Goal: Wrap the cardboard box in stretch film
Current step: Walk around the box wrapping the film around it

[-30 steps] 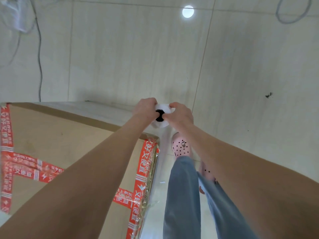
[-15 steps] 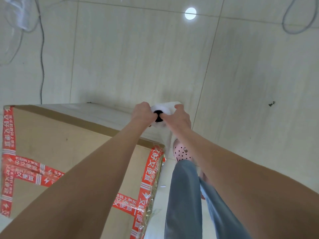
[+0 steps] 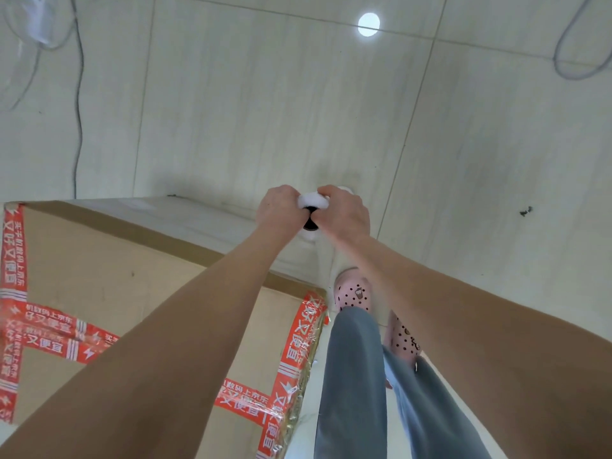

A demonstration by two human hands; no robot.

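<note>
A large cardboard box (image 3: 99,270) with red printed tape across its top stands on the floor at my lower left. Clear film (image 3: 205,223) lies stretched over its far side. Beyond the box's far right corner, both hands hold a white roll of stretch film (image 3: 313,203) end-on, its dark core facing me. My left hand (image 3: 278,207) grips the roll's left side and my right hand (image 3: 344,213) grips its right side. A sheet of film runs down from the roll toward the box corner.
Pale tiled floor (image 3: 265,111) spreads all around. A dark cable (image 3: 78,94) trails at the upper left and a grey one (image 3: 569,61) at the upper right. My legs in grey trousers and pink clogs (image 3: 352,293) stand right of the box.
Both hands with the roll have shifted slightly right along the box's far right corner, and my view has moved with them. The grip on the roll is unchanged.
</note>
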